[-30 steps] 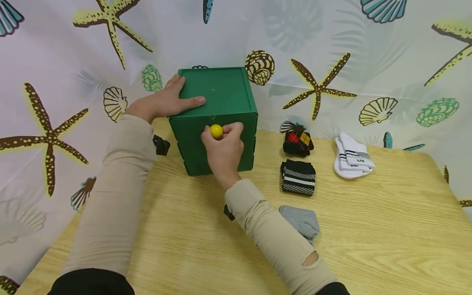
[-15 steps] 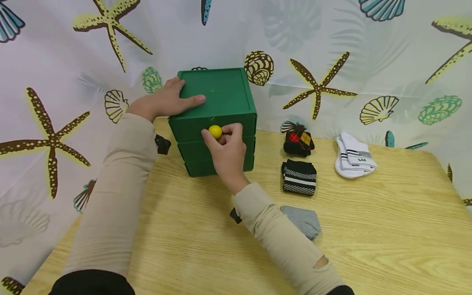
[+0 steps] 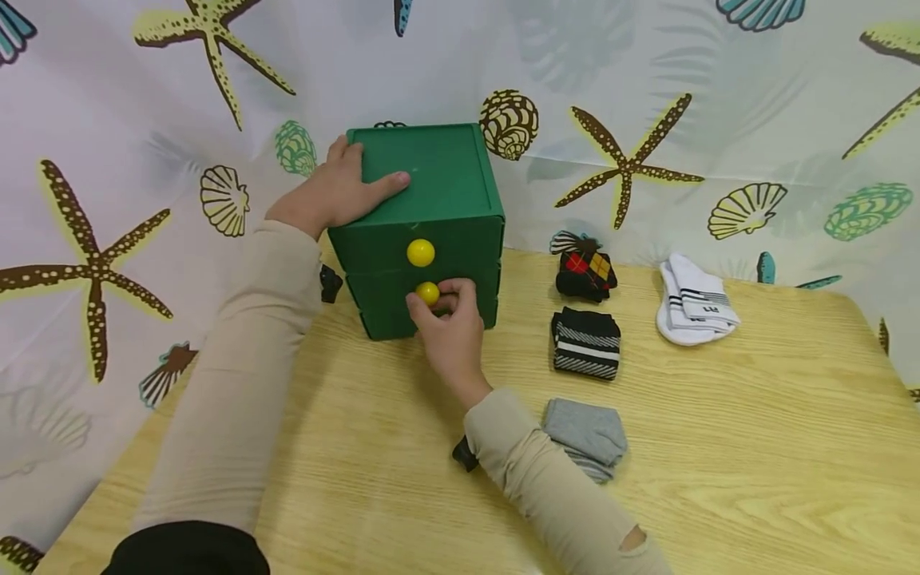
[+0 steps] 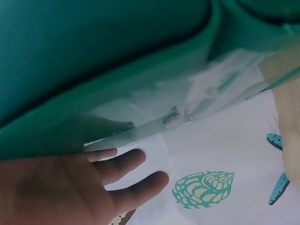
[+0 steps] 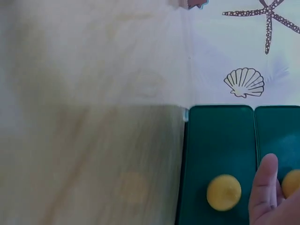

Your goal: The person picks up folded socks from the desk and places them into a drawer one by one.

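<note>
A green drawer box point(image 3: 424, 172) with yellow knobs on its front stands on the wooden table. The left hand point(image 3: 338, 188) rests on its top left edge, fingers and thumb spread; in the left wrist view, the left hand point(image 4: 70, 192) lies along a green panel. Low on the front, the right hand point(image 3: 454, 331) has thumb and fingers around the middle drawer's yellow knob point(image 3: 427, 293). The upper knob point(image 3: 421, 252) is untouched. In the right wrist view, the right hand point(image 5: 272, 201) is beside the bottom drawer's knob point(image 5: 224, 192). All visible drawers look closed.
Right of the box lie folded socks: argyle socks point(image 3: 585, 275), black striped socks point(image 3: 585, 343), grey socks point(image 3: 585, 431) partly behind the right sleeve, and white socks point(image 3: 693, 299). A curtain with sea patterns point(image 3: 431, 64) hangs behind the table point(image 3: 755, 447).
The right hand has let go of the upper knob and moved down to the middle drawer's knob. The upper drawer looks closed throughout. The left hand stays on the box.
</note>
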Demonstrator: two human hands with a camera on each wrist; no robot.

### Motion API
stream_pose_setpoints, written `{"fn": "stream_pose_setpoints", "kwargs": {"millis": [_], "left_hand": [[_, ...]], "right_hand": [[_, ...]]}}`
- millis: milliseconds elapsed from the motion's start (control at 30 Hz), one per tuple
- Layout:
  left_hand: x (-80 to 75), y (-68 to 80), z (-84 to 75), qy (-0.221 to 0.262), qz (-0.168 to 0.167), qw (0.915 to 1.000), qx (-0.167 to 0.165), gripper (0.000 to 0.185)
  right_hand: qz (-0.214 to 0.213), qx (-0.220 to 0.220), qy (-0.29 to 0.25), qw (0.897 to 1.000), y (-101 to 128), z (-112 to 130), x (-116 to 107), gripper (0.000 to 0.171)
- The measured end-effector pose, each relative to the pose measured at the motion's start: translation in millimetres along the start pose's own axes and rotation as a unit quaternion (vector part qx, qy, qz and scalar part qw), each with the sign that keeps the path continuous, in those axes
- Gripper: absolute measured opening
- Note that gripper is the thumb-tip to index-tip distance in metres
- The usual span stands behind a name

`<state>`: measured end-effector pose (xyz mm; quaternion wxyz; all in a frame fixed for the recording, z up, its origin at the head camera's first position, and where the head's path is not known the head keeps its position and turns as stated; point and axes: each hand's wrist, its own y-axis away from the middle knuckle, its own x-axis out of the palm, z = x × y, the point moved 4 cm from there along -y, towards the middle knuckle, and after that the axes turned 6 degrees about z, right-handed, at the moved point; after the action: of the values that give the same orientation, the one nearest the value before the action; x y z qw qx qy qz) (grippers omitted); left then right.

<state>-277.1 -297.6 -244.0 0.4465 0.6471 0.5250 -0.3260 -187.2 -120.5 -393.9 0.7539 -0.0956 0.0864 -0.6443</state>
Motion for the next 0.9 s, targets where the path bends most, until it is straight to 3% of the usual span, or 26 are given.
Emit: {"fn": "stream_pose_setpoints", "kwargs": {"millis": [200,433,600,900], "left_hand": [[0.3,-0.1,-1.3,0.015,0.017,0.9997,0.002,0.107],[0.3,1.9,-2.0,0.019,0.018,0.9997,0.002,0.106],[-1.1,2.9,-3.4,0.024,0.015,0.9996,0.004,0.106],[0.1,2.1,-0.4,0.028,0.019,0.9994,0.0,0.107]], "right_hand": [[-0.033,0.025,-0.063,0.997,-5,-4,9,0.039],[-0.063,0.026,-0.048,0.997,-9,-9,17,0.042],[-0.066,0.01,-0.037,0.997,-10,-10,17,0.038],[-0.071,0.022,-0.031,0.997,-6,-12,17,0.037]]}}
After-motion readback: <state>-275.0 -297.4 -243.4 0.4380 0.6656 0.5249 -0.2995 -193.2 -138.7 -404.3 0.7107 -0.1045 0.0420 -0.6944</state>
